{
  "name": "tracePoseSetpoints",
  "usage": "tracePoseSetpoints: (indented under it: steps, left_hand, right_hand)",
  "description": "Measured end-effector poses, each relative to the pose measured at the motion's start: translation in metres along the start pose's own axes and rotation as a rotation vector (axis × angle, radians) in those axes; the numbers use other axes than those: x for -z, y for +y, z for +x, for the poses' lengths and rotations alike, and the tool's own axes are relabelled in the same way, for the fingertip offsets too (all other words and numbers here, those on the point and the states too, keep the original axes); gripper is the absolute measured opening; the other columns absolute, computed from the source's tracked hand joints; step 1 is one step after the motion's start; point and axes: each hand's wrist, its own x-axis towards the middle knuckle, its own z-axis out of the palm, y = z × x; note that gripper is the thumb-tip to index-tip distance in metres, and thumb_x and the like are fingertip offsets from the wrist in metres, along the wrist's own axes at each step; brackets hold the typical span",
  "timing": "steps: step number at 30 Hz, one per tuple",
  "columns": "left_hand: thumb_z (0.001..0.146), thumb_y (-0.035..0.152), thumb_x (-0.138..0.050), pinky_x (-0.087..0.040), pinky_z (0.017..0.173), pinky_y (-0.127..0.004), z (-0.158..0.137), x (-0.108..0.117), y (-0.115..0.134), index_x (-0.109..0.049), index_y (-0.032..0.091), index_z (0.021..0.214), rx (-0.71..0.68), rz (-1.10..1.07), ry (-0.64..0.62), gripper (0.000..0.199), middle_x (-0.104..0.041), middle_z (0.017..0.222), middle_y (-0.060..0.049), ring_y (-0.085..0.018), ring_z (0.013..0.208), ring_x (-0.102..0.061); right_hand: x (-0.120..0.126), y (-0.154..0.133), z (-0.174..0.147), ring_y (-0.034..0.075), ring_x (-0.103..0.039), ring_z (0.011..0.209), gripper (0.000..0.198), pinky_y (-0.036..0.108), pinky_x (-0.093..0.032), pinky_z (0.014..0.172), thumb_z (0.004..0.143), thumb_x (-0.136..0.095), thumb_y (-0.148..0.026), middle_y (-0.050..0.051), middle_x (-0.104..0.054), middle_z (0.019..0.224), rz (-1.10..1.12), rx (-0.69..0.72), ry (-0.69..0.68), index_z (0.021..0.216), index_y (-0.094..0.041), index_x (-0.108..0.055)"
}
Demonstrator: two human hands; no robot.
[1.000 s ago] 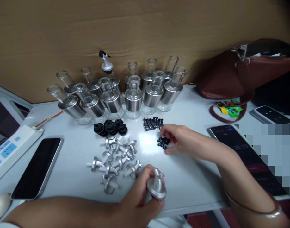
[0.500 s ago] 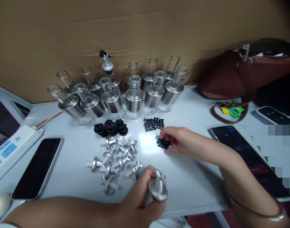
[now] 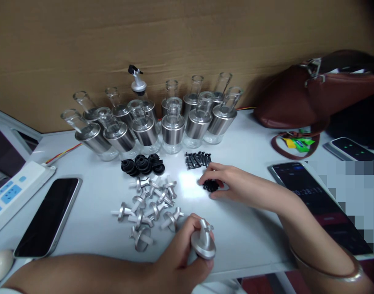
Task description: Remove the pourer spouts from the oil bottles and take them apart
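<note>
Near the table's front edge, my left hand (image 3: 187, 249) is closed around a silver pourer spout (image 3: 204, 241), its nozzle pointing up. My right hand (image 3: 225, 181) curves over a small pile of black rings (image 3: 210, 185), thumb and fingers apart on either side of it; the fingers partly cover the pile. Just behind that hand lie several thin black levers (image 3: 198, 160). Loose silver pourer spouts (image 3: 156, 210) are scattered left of centre, with black ribbed stoppers (image 3: 142, 164) heaped behind them.
Two rows of glass bottles with steel bands (image 3: 173, 130) stand at the back; one carries a fitted pourer (image 3: 138, 83). At left lie a phone (image 3: 49, 216) and a power strip (image 3: 14, 194). A brown bag (image 3: 297, 94) and a phone showing a timer (image 3: 315, 200) are at right.
My right hand has shifted slightly left over the black rings, its fingers now spread around the pile. My left hand holds the pourer spout in the same place.
</note>
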Motion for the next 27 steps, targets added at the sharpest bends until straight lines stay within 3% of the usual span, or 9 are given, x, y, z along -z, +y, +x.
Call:
tracePoseSetpoints:
  steps: [20,27]
  left_hand:
    - [0.084,0.032,-0.052,-0.03,0.06,-0.028,-0.0001,-0.0004,0.0025,-0.033,0.022,0.086,0.021,-0.03,-0.01,0.021,-0.035,0.079,0.001,-0.013,0.068,-0.031]
    - [0.084,0.033,-0.051,-0.031,0.06,-0.028,0.0008,0.0001,0.0065,-0.032,0.023,0.086,0.034,-0.027,-0.035,0.022,-0.035,0.078,0.002,-0.013,0.068,-0.032]
  right_hand:
    - [0.0047,-0.0074,-0.0053,0.018,-0.058,0.084,0.023,0.029,-0.042,0.075,0.073,-0.063,-0.007,0.004,-0.059,0.099,-0.018,-0.086,-0.054,0.092,-0.019,-0.064]
    - [0.0071,-0.0062,-0.0081,0.023,-0.059,0.092,0.035,0.036,-0.046,0.085,0.073,-0.073,-0.027,0.007,-0.056,0.109,-0.01,-0.112,-0.045,0.107,-0.021,-0.066]
